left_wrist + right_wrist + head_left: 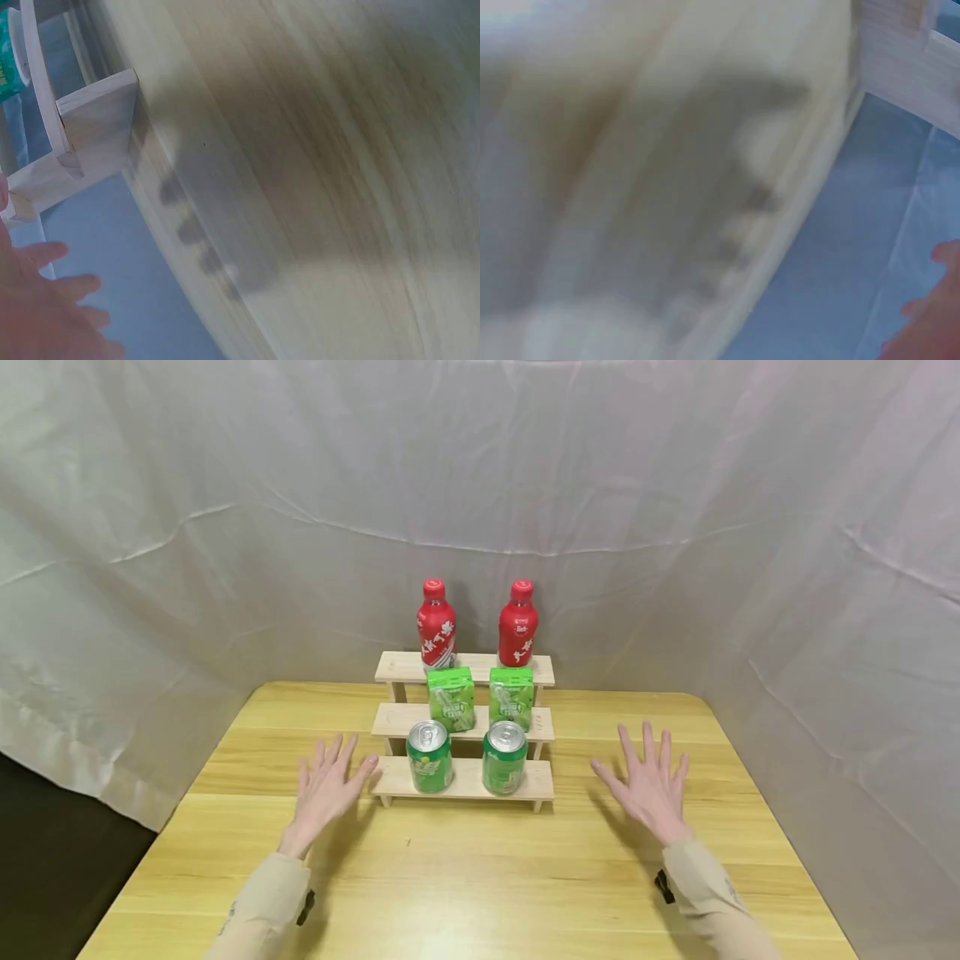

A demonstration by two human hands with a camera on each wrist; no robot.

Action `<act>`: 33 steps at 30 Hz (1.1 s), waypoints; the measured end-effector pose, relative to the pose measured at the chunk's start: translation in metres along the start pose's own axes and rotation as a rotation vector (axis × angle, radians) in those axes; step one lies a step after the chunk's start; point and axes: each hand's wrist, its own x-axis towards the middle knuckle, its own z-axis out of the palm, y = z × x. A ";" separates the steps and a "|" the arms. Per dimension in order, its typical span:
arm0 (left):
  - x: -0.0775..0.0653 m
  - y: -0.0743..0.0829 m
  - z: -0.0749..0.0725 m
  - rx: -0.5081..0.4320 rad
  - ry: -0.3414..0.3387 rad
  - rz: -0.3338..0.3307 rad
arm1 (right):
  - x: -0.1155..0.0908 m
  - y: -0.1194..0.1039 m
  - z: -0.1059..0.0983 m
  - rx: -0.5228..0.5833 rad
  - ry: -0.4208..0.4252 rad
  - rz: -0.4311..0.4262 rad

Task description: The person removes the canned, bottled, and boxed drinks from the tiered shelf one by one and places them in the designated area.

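My left hand (327, 791) hovers over the table with fingers spread, its thumb near the left end of a three-step wooden rack (467, 779). Fingers outstretched, my right hand (651, 785) is over the table on the rack's right side, apart from it. Neither holds anything. On the lowest step stand two green drink cans, a left can (430, 757) and a right can (505, 758). Two green drink cartons, one left (452, 700) and one right (511, 700), occupy the middle step. Up top are two red bottles, left (437, 628) and right (517, 627).
The rack stands toward the back of a wood-grain table (450, 885). Pale grey curtains (480, 468) enclose the back and sides. A dark area (60, 860) lies beyond the table's left edge. Both hands cast shadows on the tabletop.
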 end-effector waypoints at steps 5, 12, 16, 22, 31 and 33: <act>0.002 -0.001 -0.002 -0.145 -0.058 -0.001 | 0.011 -0.007 -0.014 0.059 0.006 -0.002; 0.005 -0.004 -0.006 -0.343 -0.126 0.003 | 0.028 -0.017 -0.038 0.133 0.026 -0.017; 0.008 -0.006 -0.006 -0.427 -0.183 0.003 | 0.039 -0.022 -0.052 0.193 0.062 -0.050; 0.009 -0.008 -0.006 -0.586 -0.246 -0.039 | 0.055 -0.029 -0.067 0.347 0.100 -0.101; 0.010 -0.014 -0.006 -0.679 -0.310 -0.025 | 0.077 -0.047 -0.095 0.457 -0.008 -0.151; 0.011 -0.015 -0.005 -0.681 -0.317 -0.036 | 0.081 -0.052 -0.100 0.465 -0.024 -0.149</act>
